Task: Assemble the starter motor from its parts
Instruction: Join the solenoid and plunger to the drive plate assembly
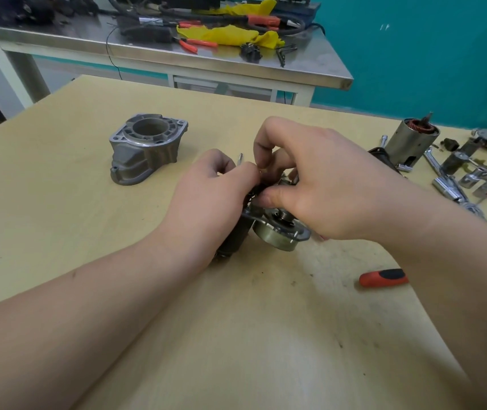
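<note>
left hand (209, 196): curled round the dark barrel-shaped end of the motor subassembly (269, 224), thumb and forefinger pinched up top next to a thin metal pin (240, 158) poking out

right hand (319, 184): arched over the same part from the other side, fingertips bent down and pinching something small in the middle, too hidden to say what

motor subassembly: sitting low on the wooden table (88, 232) right between both hands, round dull-metal flange with a flat plate and a shaft stub in its centre, facing the camera

aluminium housing (147, 147): cast grey, ribbed, big round bore on top, standing alone on the table well left of the hands

armature can (412, 142): smooth steel cylinder, copper windings showing at the top, upright off to the right

loose tools (461, 179): shiny chrome sockets and wrenches plus small bits, jumbled at the right edge

screwdriver handle (383, 278): red and black, rubbery looking, lying flat near the right forearm

steel bench (236, 66): brushed metal top behind, with red-handled pliers (198, 42), yellow rag (230, 34), black cables

wall (428, 54): flat teal
</note>
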{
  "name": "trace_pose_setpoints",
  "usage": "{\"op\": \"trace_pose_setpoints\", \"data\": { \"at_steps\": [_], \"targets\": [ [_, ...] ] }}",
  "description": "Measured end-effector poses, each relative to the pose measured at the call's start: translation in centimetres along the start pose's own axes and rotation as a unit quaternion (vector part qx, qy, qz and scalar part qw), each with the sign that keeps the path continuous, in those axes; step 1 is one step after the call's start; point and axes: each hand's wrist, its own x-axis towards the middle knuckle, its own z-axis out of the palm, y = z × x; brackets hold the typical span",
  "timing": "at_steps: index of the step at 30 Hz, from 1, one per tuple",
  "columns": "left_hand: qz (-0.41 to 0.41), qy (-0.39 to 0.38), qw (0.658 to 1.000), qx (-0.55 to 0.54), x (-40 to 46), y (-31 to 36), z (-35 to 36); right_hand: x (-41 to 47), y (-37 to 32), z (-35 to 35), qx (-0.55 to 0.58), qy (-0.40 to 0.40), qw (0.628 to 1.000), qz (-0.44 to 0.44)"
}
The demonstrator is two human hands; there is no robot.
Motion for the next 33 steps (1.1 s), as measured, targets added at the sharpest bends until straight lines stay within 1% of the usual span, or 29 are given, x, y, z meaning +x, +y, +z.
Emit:
{"op": "trace_pose_setpoints", "data": {
  "at_steps": [10, 25, 31, 32, 33],
  "targets": [
    [-0.012, 0.005, 1.000, -0.004, 0.2, -0.3, -0.2, -0.3, 0.0, 0.8, -0.005, 0.036, 0.999, 0.004],
    [-0.014, -0.001, 1.000, -0.007, 0.4, -0.3, -0.2, -0.2, 0.2, 0.7, -0.001, 0.010, 1.000, 0.014],
    [-0.046, -0.021, 0.998, -0.040, 0.6, -0.5, -0.3, -0.2, 0.4, 0.1, 0.030, 0.001, 0.999, 0.039],
    [-0.048, -0.026, 0.998, -0.039, 0.5, -0.4, -0.3, -0.5, 0.4, -0.7, 0.031, 0.004, 0.999, 0.040],
    [-0.046, -0.034, 0.998, -0.036, 0.4, -0.5, -0.3, -0.6, 0.4, -1.8, 0.020, 0.026, 0.999, 0.034]
  ]
}}
